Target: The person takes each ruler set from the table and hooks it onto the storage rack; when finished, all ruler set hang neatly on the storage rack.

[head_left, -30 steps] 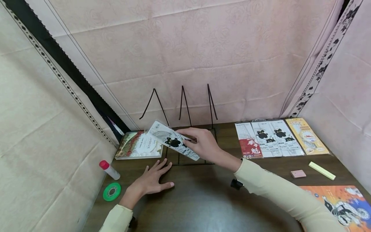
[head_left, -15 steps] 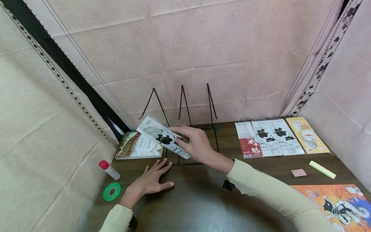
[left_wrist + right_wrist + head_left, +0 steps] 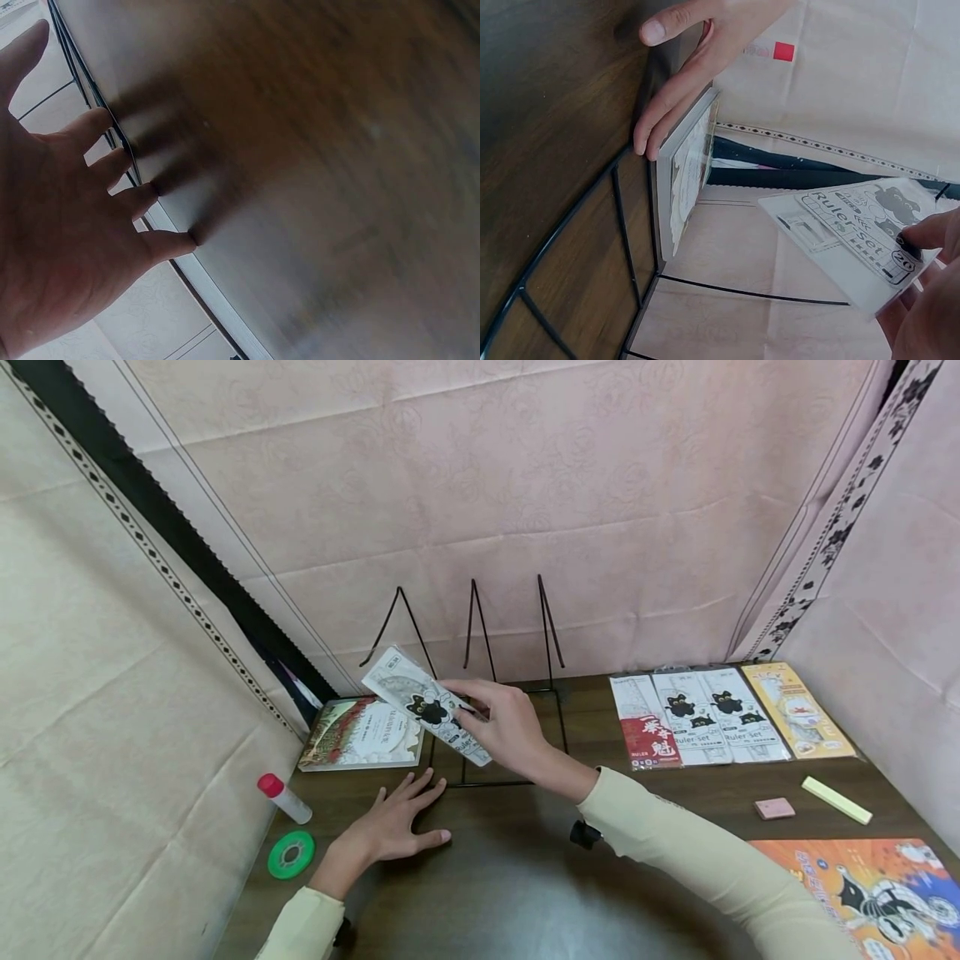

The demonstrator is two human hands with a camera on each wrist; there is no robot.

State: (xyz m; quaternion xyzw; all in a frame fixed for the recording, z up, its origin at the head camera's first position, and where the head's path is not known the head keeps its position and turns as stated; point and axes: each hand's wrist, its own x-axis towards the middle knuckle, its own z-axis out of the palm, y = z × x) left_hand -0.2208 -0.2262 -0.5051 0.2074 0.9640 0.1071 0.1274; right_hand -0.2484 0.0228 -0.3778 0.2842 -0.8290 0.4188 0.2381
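Note:
My right hand (image 3: 502, 727) pinches a ruler set (image 3: 427, 706) in a clear sleeve, printed with a black cat, between thumb and fingers. It is tilted above the black wire rack (image 3: 555, 718), whose three pointed uprights stand behind. In the right wrist view the ruler set (image 3: 855, 232) shows its lettering and the thumb across it. Fingers spread, my left hand (image 3: 393, 822) rests its fingertips on the table at the rack's front left corner. Just beyond those fingertips lies a book (image 3: 363, 735) with a floral cover, partly overlapped by the ruler set in the head view.
At left are a red-capped glue stick (image 3: 285, 798) and a green tape roll (image 3: 291, 854). Several flat packs, including a yellow one (image 3: 798, 710), lie at back right. Nearer are a pink eraser (image 3: 775, 808), a pale yellow stick (image 3: 836, 799) and an orange booklet (image 3: 862, 889).
My right hand has moved left with the ruler set, whose upper end has risen and come in front of the left upright. The left hand has stayed in place.

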